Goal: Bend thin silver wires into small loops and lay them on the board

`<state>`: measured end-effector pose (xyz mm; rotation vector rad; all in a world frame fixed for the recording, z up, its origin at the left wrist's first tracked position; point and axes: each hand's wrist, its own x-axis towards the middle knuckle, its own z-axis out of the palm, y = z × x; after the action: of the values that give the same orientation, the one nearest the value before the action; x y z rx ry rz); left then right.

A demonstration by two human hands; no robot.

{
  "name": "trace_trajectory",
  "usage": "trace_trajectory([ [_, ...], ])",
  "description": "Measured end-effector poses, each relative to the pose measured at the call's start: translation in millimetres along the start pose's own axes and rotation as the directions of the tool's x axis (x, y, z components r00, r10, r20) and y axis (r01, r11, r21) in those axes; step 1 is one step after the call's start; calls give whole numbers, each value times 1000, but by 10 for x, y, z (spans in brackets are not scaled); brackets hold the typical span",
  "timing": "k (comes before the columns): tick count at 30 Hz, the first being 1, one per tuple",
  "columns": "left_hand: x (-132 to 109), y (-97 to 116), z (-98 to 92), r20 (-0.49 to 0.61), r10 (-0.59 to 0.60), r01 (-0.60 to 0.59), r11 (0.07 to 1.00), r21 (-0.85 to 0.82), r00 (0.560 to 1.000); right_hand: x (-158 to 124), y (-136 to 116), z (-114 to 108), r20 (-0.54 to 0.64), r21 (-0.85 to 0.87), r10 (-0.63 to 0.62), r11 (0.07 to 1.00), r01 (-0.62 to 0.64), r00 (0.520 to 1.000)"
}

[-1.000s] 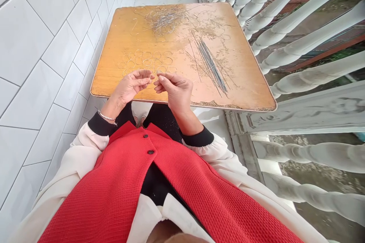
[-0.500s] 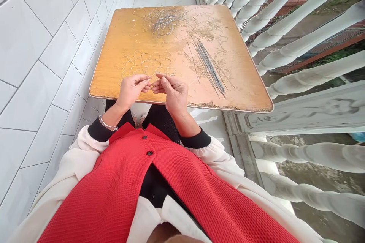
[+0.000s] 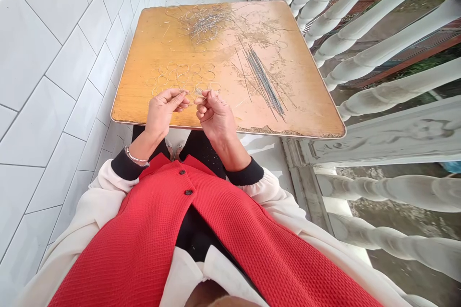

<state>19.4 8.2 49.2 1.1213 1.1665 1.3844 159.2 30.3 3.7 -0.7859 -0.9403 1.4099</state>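
Both my hands are pinched above the near edge of the table, a short gap apart. My left hand (image 3: 163, 110) holds what looks like one end of a thin wire (image 3: 192, 97) between thumb and index finger. The fingers of my right hand (image 3: 219, 117) are curled, with thumb and index finger closed on the same wire; its exact shape is hard to make out. Just beyond my fingertips, several small wire rings (image 3: 195, 68) lie in loose rows on the tabletop.
A bundle of straight grey wires (image 3: 264, 81) lies right of centre on the worn wooden table (image 3: 140, 53). A tangled heap of wire (image 3: 209, 24) is at the far side. White tiled wall (image 3: 32, 57) stands to the left, a white balustrade (image 3: 382, 74) to the right.
My hands have moved slightly apart. The right hand has turned and its fingers have curled in more tightly, while the left has shifted a little away from me.
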Motion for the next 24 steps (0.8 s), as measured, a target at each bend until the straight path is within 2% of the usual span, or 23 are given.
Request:
trace_trajectory([
  [5,-34,17,28,-10,-33,32,996,-82,999,1,11,0,24,28,-38,999,37,999],
  [11,-42,-3,39,34,-4,4,1000,6,999,-69,-29,42,49,-81,-77,993,81,996],
  [17,-58,21,-11,120,-38,32,998,51,992,-107,-42,65,94,-65,-76,995,82,993],
  [24,-78,48,-17,98,-65,61,997,39,993,-143,-60,59,66,-186,-131,972,141,989],
])
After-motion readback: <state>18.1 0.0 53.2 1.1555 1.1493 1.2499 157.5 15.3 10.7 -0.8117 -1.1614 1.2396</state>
